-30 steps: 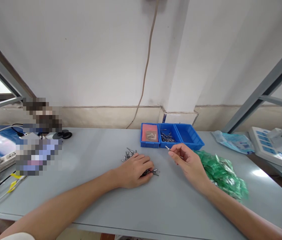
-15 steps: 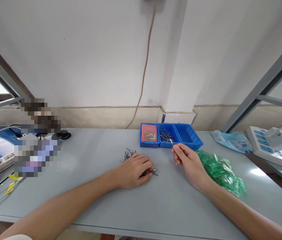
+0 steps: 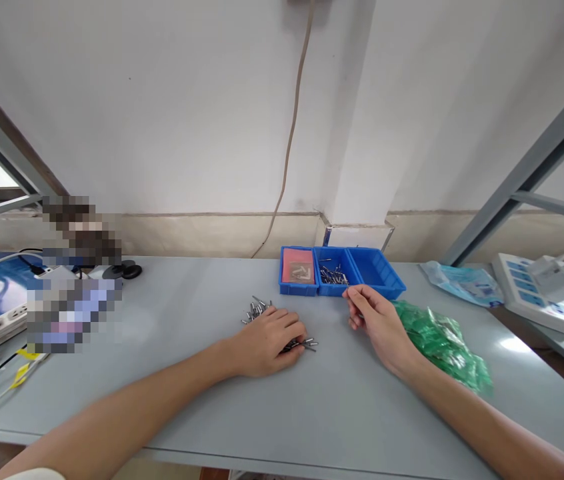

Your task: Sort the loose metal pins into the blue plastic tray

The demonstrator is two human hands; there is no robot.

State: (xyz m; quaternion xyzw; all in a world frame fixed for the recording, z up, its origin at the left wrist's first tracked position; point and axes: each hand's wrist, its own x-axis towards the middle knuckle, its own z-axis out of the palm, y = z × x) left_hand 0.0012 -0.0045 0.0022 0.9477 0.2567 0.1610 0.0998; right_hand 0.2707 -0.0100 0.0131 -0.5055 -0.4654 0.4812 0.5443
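Note:
My left hand lies palm down over a pile of small metal pieces that look like blind rivets. Its fingers are slightly curved and loosely apart, and some pieces poke out past the fingertips. By the front edge of the blue bins, my right hand is closed in a pinch; nothing shows at its fingertips, and the inside of the hand is hidden. More of these thin metal pieces lie in the middle blue bin, just left of and beyond the right hand.
The left blue bin contains a red sheet with a small clear bag. Another blue bin adjoins on the right. Green plastic film lies beside my right wrist, a blue-white packet beyond it. Power strips and cables are at left.
The thin metal piece that stuck out of my right fingertips no longer shows there; the hand has barely moved. My left hand has stayed on the pile.

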